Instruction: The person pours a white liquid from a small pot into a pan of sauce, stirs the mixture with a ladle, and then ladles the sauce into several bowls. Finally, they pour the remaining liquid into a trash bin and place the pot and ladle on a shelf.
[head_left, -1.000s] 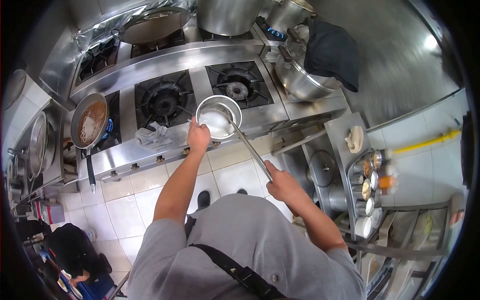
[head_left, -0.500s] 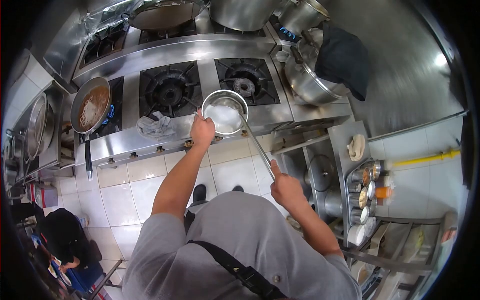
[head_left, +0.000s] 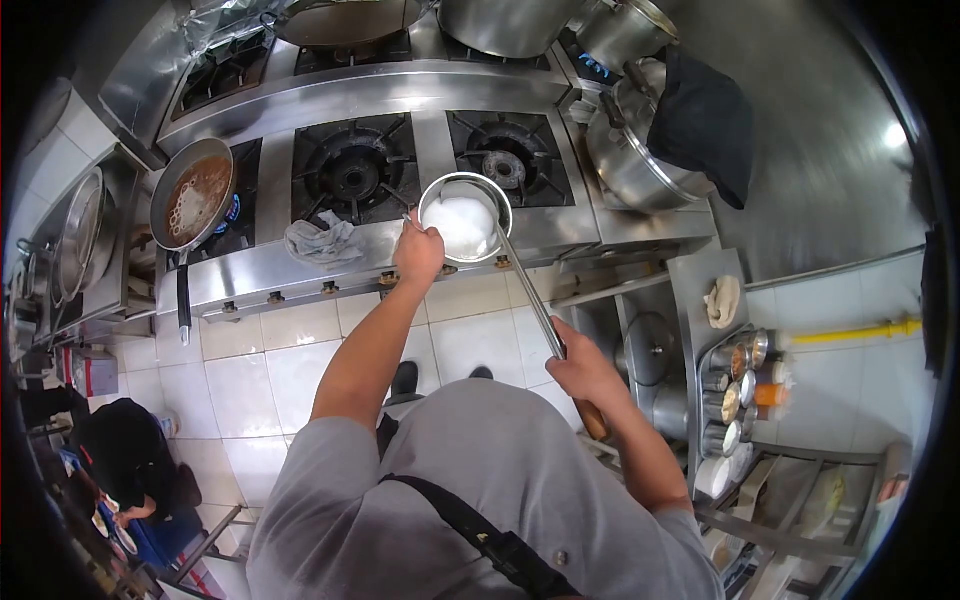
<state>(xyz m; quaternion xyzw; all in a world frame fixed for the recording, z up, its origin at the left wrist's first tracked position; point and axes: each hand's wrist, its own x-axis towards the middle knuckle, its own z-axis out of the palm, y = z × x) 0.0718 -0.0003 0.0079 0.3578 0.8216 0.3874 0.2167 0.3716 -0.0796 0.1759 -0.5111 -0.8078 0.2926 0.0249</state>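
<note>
Left hand (head_left: 419, 252) still grips round silver metal pot (head_left: 464, 175) at 8 o'clock, right hand (head_left: 582, 362) clutching long silver ladle (head_left: 530, 290), seemingly mid-work.

We can read no text, label, brand, number or sign; any markings on the stove knobs (head_left: 330, 287), the strap buckle (head_left: 520, 563) or the red-and-grey box (head_left: 100, 371) are too small for us to make out.
</note>
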